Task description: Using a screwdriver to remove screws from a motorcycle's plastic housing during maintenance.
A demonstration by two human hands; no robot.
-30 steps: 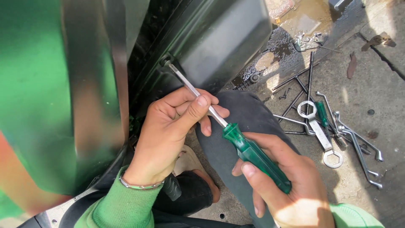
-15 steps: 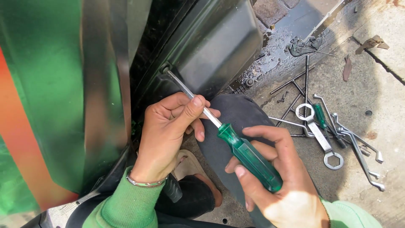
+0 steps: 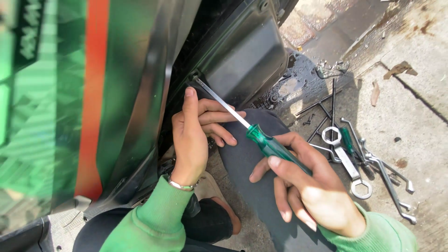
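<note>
Two hands are showing: one left hand [image 3: 193,140] and one right hand [image 3: 310,189]. One green-handled screwdriver [image 3: 261,140] is lying across them. At three o'clock, one ring spanner [image 3: 346,161] is resting among several thinner wrenches [image 3: 389,179], too tangled to count.
</note>
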